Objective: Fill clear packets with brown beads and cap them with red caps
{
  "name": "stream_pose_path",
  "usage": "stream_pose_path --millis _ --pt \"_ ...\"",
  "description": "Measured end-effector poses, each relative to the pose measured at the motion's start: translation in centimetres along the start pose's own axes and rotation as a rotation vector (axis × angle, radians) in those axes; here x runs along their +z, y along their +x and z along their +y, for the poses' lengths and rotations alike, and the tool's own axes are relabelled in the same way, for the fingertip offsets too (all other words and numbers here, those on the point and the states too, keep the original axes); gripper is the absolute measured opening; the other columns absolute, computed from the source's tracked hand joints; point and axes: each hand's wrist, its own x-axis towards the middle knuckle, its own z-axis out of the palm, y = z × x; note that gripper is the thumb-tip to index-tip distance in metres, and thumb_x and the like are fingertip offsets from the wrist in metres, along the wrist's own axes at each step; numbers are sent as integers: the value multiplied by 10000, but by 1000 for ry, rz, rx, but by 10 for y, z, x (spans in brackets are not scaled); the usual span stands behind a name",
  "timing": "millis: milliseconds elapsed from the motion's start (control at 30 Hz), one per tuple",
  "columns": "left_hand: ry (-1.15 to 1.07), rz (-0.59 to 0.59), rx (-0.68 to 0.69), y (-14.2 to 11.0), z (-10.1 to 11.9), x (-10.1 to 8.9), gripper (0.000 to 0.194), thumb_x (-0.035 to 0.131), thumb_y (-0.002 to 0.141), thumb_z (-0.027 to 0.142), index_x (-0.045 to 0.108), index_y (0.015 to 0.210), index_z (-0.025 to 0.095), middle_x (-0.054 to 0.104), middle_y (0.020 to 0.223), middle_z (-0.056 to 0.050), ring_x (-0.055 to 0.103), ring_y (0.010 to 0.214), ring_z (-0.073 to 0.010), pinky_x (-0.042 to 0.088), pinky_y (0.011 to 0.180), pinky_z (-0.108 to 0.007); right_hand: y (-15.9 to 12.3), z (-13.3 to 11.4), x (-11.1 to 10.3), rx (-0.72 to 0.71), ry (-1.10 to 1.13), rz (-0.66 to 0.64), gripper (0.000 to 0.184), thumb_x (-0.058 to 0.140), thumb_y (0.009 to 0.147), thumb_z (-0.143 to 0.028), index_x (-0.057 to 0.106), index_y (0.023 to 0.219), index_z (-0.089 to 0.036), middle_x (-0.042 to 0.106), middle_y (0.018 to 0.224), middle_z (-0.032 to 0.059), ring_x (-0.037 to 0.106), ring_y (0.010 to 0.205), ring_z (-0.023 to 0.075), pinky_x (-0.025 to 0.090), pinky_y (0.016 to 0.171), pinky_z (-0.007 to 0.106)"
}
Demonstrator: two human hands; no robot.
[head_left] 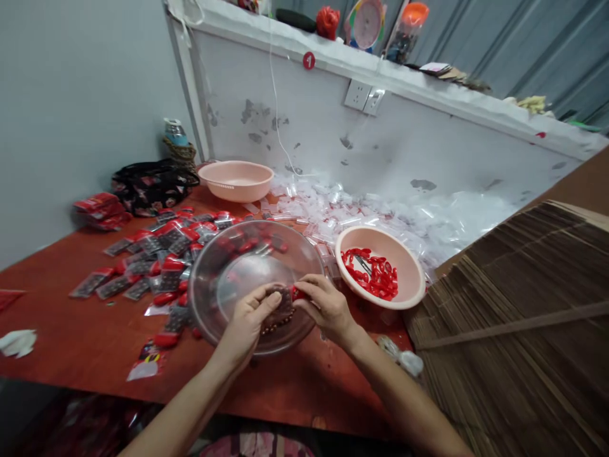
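My left hand [252,317] is closed on a small clear plastic case [284,303] filled with dark little balls. My right hand [327,307] pinches a red cap [297,293] at the end of that case; whether the cap is fully seated I cannot tell. Both hands are over a wide transparent basin [238,273], where a few dark balls [278,325] lie near the front rim. To the right of it stands a pink basin [413,279] holding loose red caps [378,276] and a dark tool-like object. At left, filled cases with red caps [174,244] lie heaped.
Empty-looking clear cases [342,206] are piled along the wall. Another pink basin [238,184] stands behind, beside a dark flowered bag [150,187]. Stacked cardboard [518,330] crowds the right side. A printed card [146,362] lies near the red table's [85,336] front.
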Motion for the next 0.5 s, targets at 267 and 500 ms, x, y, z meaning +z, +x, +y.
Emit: stream_pose_path --millis 267,500 --pt "475 -1 165 -6 5 -11 279 575 758 333 641 977 174 675 981 -54 619 893 -203 487 800 -306 9 -5 -14 -99 -88 -66 332 490 838 -163 490 1169 -188 593 1014 86 568 922 153 475 807 282" --pt "864 24 394 -10 7 -16 292 486 822 318 625 1058 216 664 1049 -27 602 958 -192 455 855 -305 21 -13 -13 -200 -122 -184 309 465 861 -191 482 1170 -190 586 933 80 559 836 155 476 728 284"
